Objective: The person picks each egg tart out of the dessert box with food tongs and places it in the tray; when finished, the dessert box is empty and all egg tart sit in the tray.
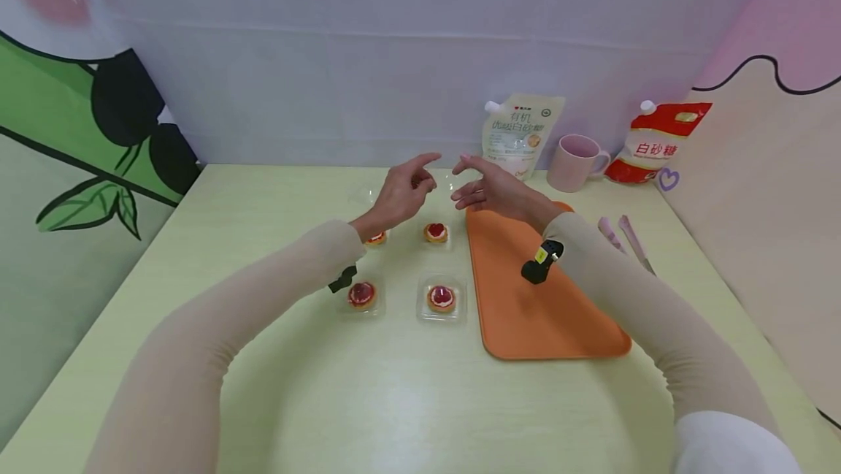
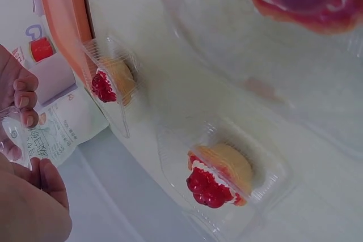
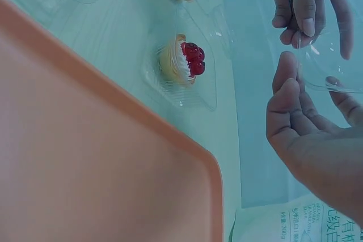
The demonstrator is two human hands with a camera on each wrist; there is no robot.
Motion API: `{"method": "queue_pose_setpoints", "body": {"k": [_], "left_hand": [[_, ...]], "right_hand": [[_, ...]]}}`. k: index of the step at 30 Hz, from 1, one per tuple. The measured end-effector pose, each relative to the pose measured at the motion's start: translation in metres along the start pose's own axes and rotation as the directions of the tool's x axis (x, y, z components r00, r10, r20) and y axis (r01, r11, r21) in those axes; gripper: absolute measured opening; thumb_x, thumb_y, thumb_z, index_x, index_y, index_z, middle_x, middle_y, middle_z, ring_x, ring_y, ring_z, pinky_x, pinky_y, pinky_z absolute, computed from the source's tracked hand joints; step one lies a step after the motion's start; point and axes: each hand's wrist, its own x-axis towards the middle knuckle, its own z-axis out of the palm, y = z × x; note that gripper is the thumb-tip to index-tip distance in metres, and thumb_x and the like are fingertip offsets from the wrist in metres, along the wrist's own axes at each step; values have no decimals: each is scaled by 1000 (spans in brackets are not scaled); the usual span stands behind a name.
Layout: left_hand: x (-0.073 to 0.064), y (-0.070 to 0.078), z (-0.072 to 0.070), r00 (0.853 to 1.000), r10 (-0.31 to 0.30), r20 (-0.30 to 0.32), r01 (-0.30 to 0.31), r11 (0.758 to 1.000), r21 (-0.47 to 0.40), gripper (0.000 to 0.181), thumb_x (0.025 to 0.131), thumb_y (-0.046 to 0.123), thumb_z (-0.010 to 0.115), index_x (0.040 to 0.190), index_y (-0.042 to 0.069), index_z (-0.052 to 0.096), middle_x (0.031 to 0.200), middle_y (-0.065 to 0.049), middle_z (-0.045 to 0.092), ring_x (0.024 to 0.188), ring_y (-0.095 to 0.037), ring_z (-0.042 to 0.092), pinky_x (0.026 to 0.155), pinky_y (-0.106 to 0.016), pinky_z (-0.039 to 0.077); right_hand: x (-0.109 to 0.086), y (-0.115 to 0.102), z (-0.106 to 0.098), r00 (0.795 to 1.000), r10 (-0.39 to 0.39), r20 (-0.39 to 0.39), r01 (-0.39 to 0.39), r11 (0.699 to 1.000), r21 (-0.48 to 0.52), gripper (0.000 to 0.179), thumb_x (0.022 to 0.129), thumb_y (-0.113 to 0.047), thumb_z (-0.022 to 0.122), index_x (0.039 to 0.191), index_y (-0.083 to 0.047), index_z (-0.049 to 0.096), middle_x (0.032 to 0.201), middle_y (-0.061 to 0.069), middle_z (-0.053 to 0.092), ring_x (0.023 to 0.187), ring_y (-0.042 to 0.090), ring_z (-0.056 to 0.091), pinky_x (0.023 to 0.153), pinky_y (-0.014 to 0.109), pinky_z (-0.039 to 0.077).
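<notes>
Between my two hands is a clear plastic lid (image 3: 332, 60), raised above the back of the table. My left hand (image 1: 402, 193) pinches one edge of it, with the index finger stretched out. My right hand (image 1: 498, 193) pinches the lid from the other side with thumb and fingers. Just in front of the hands, a small tart with red berries (image 1: 436, 233) sits in a clear plastic box. Another berry tart (image 2: 218, 177) lies below my left forearm, partly hidden in the head view. Nearer to me are a front left tart (image 1: 361, 295) and a front right tart (image 1: 441, 299), each in clear plastic.
An orange tray (image 1: 545, 328) lies right of the tarts, under my right forearm. Along the back wall stand a pale sugar pouch (image 1: 522, 134), a pink mug (image 1: 573, 163) and a red sugar bag (image 1: 657, 145). Pink-handled utensils (image 1: 632, 240) lie beyond the tray.
</notes>
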Motion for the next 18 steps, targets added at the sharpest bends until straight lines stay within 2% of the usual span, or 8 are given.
{"method": "queue_pose_setpoints", "body": {"k": [5,8,11,14,18], "left_hand": [[1,-4,0,1000,-10,-19,10,1000,5,47,100,4,54,147,15,50,101,-18,72,82,-25,61,69,-27,49],[3,-6,-1,999,-29,-38,29,1000,-9,48,99,3,55,146,14,51,101,-19,73,82,-26,63,67,-27,48],[5,-5,-3,997,-56,-61,55,998,-27,50,97,0,55,145,13,52,99,-20,74,84,-28,67,66,-25,47],[7,-4,-5,992,-103,-67,99,993,-58,52,96,-1,55,146,13,51,99,-21,74,88,-31,70,65,-25,48],[9,-3,-6,984,-171,-50,166,982,-91,52,97,1,55,147,15,50,103,-22,74,89,-29,70,67,-24,52]], "right_hand": [[1,0,1,1000,-17,-2,17,1000,-23,53,103,-57,35,132,-14,45,97,10,71,87,21,70,79,31,53],[2,-1,2,999,-36,-13,35,996,-83,61,102,-59,35,143,-13,41,114,16,69,101,25,70,91,38,52],[3,-4,1,996,-77,-40,69,982,-178,61,104,-54,37,151,-16,33,133,22,59,118,33,63,103,47,48],[5,-6,0,985,-153,-76,126,951,-282,56,106,-41,42,157,-21,25,142,24,50,126,41,57,106,53,45],[8,-8,-3,960,-261,-103,201,895,-398,58,106,-22,47,158,-27,23,135,20,50,121,43,60,100,49,50]]}}
